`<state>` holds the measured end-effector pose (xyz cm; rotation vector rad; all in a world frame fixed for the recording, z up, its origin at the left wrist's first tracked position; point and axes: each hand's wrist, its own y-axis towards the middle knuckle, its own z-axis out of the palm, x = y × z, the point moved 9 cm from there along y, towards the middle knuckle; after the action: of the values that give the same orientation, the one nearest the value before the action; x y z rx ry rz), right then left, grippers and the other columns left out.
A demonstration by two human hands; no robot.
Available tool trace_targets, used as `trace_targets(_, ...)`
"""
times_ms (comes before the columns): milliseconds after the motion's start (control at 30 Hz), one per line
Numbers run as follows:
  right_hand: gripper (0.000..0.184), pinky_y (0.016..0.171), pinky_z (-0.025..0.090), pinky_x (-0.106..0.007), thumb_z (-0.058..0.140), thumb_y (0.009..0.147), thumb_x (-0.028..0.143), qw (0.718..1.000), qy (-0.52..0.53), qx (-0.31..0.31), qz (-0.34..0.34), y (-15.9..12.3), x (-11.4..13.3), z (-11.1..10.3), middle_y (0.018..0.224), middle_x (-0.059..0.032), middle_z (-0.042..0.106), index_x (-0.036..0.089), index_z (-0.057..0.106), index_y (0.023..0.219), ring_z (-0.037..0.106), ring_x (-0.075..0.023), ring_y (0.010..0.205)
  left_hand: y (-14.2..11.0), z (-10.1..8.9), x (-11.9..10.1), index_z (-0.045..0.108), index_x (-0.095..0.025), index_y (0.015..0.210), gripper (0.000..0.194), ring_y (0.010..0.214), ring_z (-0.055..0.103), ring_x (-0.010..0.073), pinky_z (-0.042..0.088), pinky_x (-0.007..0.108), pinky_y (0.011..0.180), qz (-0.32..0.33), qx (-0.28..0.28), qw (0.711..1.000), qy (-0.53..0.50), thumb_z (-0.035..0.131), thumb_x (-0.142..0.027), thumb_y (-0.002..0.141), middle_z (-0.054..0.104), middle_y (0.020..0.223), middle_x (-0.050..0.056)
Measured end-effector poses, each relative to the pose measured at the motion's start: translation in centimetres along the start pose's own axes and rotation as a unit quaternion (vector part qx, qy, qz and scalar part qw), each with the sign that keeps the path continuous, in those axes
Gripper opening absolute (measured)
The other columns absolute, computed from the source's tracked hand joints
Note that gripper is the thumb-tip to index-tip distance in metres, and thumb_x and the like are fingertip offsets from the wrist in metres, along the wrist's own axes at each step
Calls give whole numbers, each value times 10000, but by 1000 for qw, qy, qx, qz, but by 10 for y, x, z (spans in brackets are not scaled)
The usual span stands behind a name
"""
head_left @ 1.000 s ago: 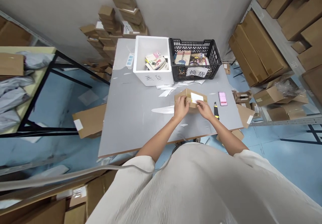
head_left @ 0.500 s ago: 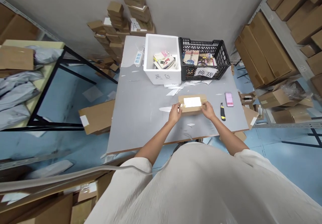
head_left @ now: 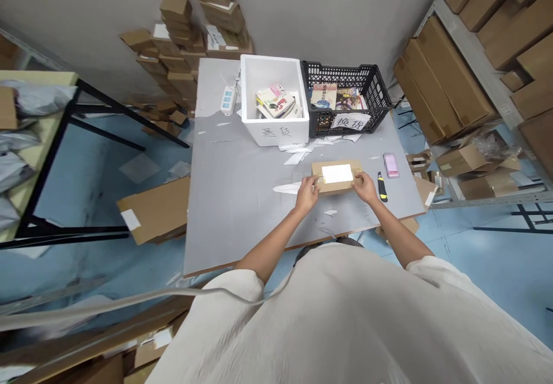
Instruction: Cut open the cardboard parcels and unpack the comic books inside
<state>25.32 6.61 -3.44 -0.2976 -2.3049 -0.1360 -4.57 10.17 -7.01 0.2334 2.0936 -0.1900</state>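
Observation:
A small brown cardboard box [head_left: 336, 187] with a white label [head_left: 337, 174] on top is at the front of the grey table [head_left: 233, 200]. My left hand [head_left: 307, 193] grips its left end, fingers closed on the edge. At the opposite end, my right hand [head_left: 365, 187] holds the box the same way. Just right of my right hand lies a black and yellow box cutter [head_left: 382, 187], with a pink-screened phone [head_left: 391, 166] behind it. White paper scraps [head_left: 287, 188] lie beside my left hand.
Behind the cardboard box stand a white foam bin [head_left: 275, 132] and a black plastic crate [head_left: 317, 125], both holding books. A power strip [head_left: 228, 101] lies left of the bin. Stacked cartons [head_left: 181, 56] line the wall; shelves with boxes [head_left: 449, 84] rise on the right.
The camera view has shifted a little. The cardboard box and both hands sit slightly farther right, nearer the box cutter. Both hands keep their hold on the box ends.

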Motion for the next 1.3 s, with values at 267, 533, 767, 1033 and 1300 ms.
trace_targets(267, 319, 1235, 513, -609, 736, 811, 334, 999, -10, 26, 29, 7, -35, -14, 1326, -130, 773, 257, 699, 1118, 700, -365, 1303, 7, 29, -12, 708, -278, 1377, 440, 1195, 731, 281, 637, 473, 1079, -12, 27, 999, 21, 615, -155, 965, 648, 1370, 119)
trace_targets(533, 299, 1080, 617, -507, 590, 976, 444, 997, 46, 31, 58, 11, -85, -32, 1358, -149, 763, 243, 699, 1169, 752, -302, 1156, -7, 38, -51, 728, -267, 1378, 417, 1520, 545, 392, 467, 626, 1266, 65, 3, 985, 159, 587, -173, 997, 612, 1591, 171)
trace_targets(767, 275, 1094, 591, -426, 599, 956, 299, 979, -66, 55, 184, 7, -155, -57, 1361, -153, 745, 203, 723, 1181, 746, -276, 1144, -4, 76, -76, 673, -229, 1485, 440, 1521, 556, 388, 461, 574, 1278, 67, 64, 966, 242, 627, -289, 1051, 611, 1621, 182)
trace_targets(1033, 273, 1071, 555, -393, 688, 1018, 360, 939, -198, 154, 234, -2, -199, -49, 1438, -163, 654, 216, 690, 1249, 688, -308, 1306, 2, 83, -79, 654, -259, 1502, 454, 1447, 595, 408, 506, 555, 1193, 53, 78, 932, 350, 685, -336, 1056, 636, 1583, 177)
trace_targets(1300, 319, 1078, 541, -412, 683, 1064, 455, 929, -224, 185, 229, 2, -211, -34, 1438, -165, 622, 223, 622, 1275, 648, -316, 1332, 8, 88, -74, 676, -238, 1474, 463, 1408, 634, 418, 538, 557, 1157, 26, 84, 926, 367, 742, -363, 1034, 659, 1570, 187)
